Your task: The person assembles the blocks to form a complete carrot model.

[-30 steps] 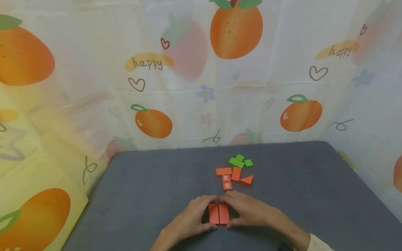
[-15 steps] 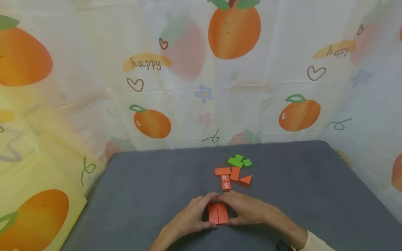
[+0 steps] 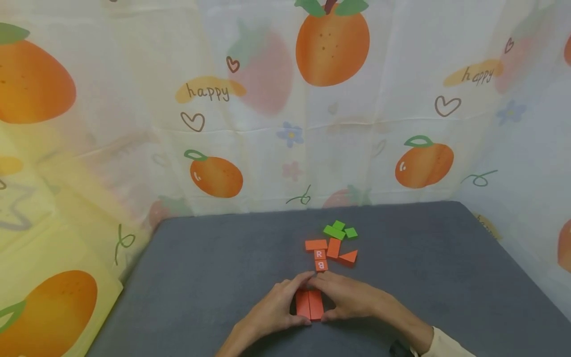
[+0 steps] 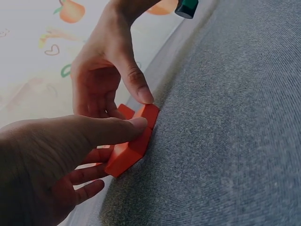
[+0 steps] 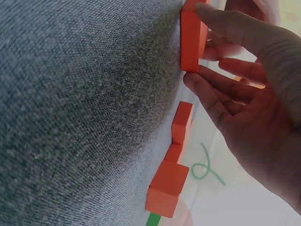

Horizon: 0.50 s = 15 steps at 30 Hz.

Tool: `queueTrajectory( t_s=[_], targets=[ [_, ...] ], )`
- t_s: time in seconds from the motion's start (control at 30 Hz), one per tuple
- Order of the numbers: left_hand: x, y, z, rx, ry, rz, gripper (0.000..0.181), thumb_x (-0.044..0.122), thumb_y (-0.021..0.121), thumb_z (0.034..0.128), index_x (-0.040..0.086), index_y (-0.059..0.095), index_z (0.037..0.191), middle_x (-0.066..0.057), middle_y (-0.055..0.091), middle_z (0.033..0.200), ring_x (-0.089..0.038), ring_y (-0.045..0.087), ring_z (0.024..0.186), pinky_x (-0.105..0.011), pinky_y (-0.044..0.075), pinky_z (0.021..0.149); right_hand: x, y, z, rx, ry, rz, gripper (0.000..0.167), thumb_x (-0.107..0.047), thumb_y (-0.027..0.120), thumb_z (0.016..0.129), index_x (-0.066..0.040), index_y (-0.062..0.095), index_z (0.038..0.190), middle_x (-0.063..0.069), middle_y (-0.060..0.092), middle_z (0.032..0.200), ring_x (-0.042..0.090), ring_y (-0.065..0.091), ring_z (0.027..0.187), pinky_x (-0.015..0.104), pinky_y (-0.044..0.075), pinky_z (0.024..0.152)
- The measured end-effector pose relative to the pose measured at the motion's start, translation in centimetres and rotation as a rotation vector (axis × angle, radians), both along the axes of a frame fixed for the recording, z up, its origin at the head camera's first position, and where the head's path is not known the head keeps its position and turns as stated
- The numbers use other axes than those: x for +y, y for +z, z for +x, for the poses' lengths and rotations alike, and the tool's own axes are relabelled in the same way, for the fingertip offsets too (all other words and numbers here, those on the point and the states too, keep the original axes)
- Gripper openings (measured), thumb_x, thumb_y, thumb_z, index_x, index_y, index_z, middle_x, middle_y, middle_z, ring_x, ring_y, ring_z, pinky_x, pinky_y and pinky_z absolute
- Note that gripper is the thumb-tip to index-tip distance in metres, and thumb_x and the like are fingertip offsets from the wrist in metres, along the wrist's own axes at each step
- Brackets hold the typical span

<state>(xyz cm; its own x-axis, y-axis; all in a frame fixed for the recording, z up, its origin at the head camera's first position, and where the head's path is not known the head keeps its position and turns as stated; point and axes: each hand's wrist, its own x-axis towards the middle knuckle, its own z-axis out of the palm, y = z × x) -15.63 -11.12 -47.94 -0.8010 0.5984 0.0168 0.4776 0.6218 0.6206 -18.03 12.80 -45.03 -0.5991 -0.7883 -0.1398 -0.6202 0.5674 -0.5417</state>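
Two red-orange rectangular blocks lie side by side on the grey table, long sides touching. My left hand [image 3: 273, 310] holds the left block [image 3: 302, 304], thumb at the near end and fingers bent toward the far end. On the other side my right hand [image 3: 357, 298] grips the right block [image 3: 316, 305] in the same way. In the left wrist view the thumbs press the ends of the left block [image 4: 123, 159] and the right block [image 4: 150, 113]. The right wrist view shows a block [image 5: 190, 44] between my right thumb and fingers. Fingertips of both hands meet near the far ends.
Beyond the hands lie two orange cubes, one marked R [image 3: 319, 254] and one marked B [image 3: 321, 266]. Around them are an orange bar [image 3: 315, 245], an upright-lying rectangle [image 3: 333, 248] and a triangle [image 3: 349, 257]. Green blocks [image 3: 334, 232] sit farther back, before a printed cloth [image 3: 258, 148].
The narrow gap between the two blocks has closed, and they now touch. Both hands have kept their hold, with fingertips now closer together.
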Motion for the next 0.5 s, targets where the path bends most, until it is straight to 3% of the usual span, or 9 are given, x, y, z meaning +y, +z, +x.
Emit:
queueTrajectory(
  t_s=[0.27, 0.5],
  targets=[
    [0.0, 0.0, 0.0, 0.01, -0.008, 0.002, 0.094, 0.032, 0.089, 0.0851, 0.026, 0.036, 0.162, 0.001, 0.061, 0.151, -0.018, 0.062, 0.129, -0.045, 0.055, 0.107, 0.2, -0.1, -0.2, -0.001, -0.003, -0.001, 0.074, -0.029, 0.086, 0.088, -0.017, 0.051, 0.152, -0.003, 0.054, 0.154, 0.018, 0.05, 0.144, 0.041, 0.05, 0.116],
    [-1.4, 0.3, 0.9, 0.042, -0.04, -0.05, 0.075, 0.047, 0.076, 0.0952, 0.023, 0.044, 0.158, 0.001, 0.054, 0.156, -0.021, 0.053, 0.143, -0.058, 0.047, 0.115, 1.6, 1.1, -0.6, 0.019, -0.041, 0.028, 0.067, -0.036, 0.082, 0.091, -0.015, 0.056, 0.15, 0.004, 0.056, 0.153, 0.024, 0.054, 0.141, 0.047, 0.052, 0.112]
  ],
)
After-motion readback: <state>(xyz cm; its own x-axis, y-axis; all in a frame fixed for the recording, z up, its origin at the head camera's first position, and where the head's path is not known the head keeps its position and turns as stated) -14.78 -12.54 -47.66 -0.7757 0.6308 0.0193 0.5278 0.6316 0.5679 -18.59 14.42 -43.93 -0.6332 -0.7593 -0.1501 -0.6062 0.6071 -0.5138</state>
